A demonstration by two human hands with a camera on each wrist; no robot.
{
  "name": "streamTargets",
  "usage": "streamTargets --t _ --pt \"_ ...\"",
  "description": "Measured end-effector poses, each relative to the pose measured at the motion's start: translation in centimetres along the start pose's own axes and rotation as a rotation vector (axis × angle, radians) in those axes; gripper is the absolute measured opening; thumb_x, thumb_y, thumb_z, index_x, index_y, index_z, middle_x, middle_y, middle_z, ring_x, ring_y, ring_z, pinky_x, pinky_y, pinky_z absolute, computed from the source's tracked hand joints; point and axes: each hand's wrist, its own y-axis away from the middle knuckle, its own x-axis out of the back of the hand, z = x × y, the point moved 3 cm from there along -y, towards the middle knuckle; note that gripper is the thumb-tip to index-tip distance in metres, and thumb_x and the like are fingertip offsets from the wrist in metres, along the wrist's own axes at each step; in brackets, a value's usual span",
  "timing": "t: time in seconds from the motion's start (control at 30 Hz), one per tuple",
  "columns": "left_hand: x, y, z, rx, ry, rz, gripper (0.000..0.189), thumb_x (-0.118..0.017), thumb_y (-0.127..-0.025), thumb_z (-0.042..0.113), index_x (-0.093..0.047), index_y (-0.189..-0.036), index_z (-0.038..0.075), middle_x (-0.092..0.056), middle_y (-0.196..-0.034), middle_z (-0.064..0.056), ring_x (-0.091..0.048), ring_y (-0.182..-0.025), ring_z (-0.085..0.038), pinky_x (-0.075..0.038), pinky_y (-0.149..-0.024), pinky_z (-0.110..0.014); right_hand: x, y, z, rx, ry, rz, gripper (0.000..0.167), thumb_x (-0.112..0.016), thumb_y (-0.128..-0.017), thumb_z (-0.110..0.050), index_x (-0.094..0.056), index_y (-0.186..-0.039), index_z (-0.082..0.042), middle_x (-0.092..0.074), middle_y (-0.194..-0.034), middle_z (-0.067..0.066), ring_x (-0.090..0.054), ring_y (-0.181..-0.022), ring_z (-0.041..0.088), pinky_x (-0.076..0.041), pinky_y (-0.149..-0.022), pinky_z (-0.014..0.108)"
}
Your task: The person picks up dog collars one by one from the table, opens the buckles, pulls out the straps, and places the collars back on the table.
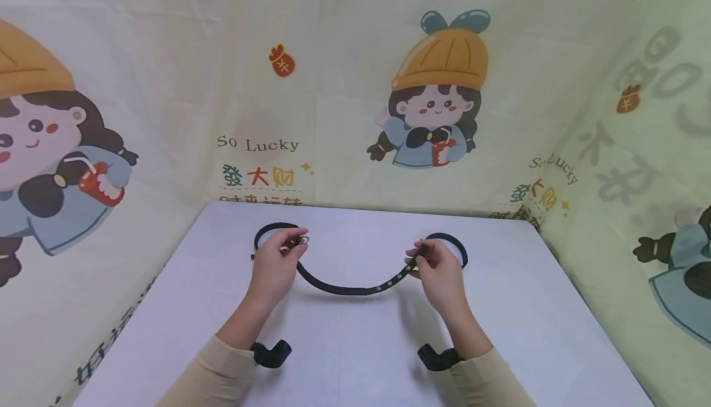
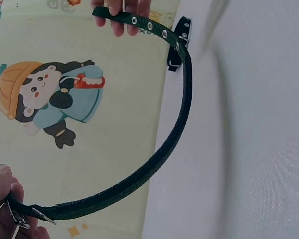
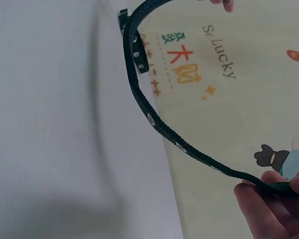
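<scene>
A dark green buckled collar hangs in a downward curve between the two hands, above the table. My left hand pinches its buckle end; the metal buckle and a ring sit by the fingertips in the left wrist view. At the other end, where metal eyelets run along the strap, my right hand grips the tip between thumb and fingers. Behind the left hand lies one looped dark collar, and a second looped collar lies behind the right hand; each is partly hidden by the hand.
The white table carries the collar's soft shadow. A cream cloth printed with cartoon figures and lettering hangs behind and along the sides. Black wrist camera mounts stick out at both sleeves.
</scene>
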Motion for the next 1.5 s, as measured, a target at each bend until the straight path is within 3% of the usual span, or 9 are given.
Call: streamTargets --t 0.3,0.57,0.8,1.07,1.3,1.5 --pt "0.7 -0.3 -0.9 0.053 -0.001 -0.046 0.026 -0.062 -0.108 0.005 -0.072 -0.131 0.013 -0.072 -0.131 -0.006 -0.065 -0.121 -0.025 -0.060 -0.100 -0.038 0.8 0.0 0.1 0.000 0.029 0.010 0.038 -0.053 -0.102 0.013 -0.059 -0.136 -0.003 -0.075 -0.123 0.027 -0.080 -0.106 0.036 -0.066 -0.080 0.032" --pt "1.3 -0.5 -1.5 0.121 0.009 -0.075 0.028 -0.054 -0.111 0.004 -0.066 -0.135 0.011 -0.068 -0.133 -0.013 -0.065 -0.125 -0.028 -0.057 -0.108 -0.048 1.5 -0.1 0.5 -0.011 0.055 0.018 0.034 -0.053 -0.103 0.012 -0.061 -0.133 -0.002 -0.075 -0.126 0.024 -0.081 -0.106 0.034 -0.066 -0.080 0.030" --pt "1.8 -0.6 -2.2 0.137 -0.024 -0.059 0.025 -0.052 -0.112 0.005 -0.067 -0.132 0.011 -0.072 -0.126 -0.012 -0.066 -0.121 -0.028 -0.056 -0.102 -0.044 2.0 -0.2 0.8 -0.019 0.026 0.033 0.027 -0.054 -0.101 0.013 -0.065 -0.122 0.001 -0.075 -0.126 0.025 -0.081 -0.104 0.035 -0.066 -0.078 0.028" --pt "2.1 -0.7 -2.9 0.188 0.022 -0.072 0.019 -0.048 -0.113 0.004 -0.054 -0.130 0.009 -0.069 -0.128 -0.017 -0.066 -0.123 -0.029 -0.054 -0.107 -0.046 2.4 -0.2 1.1 -0.041 0.029 0.042 0.027 -0.056 -0.102 0.013 -0.064 -0.125 0.003 -0.074 -0.129 0.028 -0.079 -0.110 0.038 -0.065 -0.082 0.026" --pt "2.5 -0.7 -3.4 0.211 0.026 -0.046 0.018 -0.057 -0.110 0.003 -0.053 -0.127 0.007 -0.075 -0.124 -0.019 -0.073 -0.118 -0.028 -0.058 -0.106 -0.044 2.7 -0.2 1.2 -0.050 0.044 0.057 0.022 -0.056 -0.102 0.012 -0.064 -0.121 0.004 -0.073 -0.128 0.029 -0.079 -0.112 0.037 -0.065 -0.083 0.025" --pt "2.9 -0.7 -4.2 0.212 -0.038 -0.025 0.020 -0.064 -0.107 0.006 -0.057 -0.126 0.009 -0.081 -0.121 -0.011 -0.066 -0.113 -0.027 -0.053 -0.089 -0.036 2.9 0.0 1.2 -0.066 0.042 0.064 0.020 -0.056 -0.104 0.010 -0.063 -0.122 0.005 -0.073 -0.128 0.028 -0.078 -0.114 0.036 -0.065 -0.084 0.026"
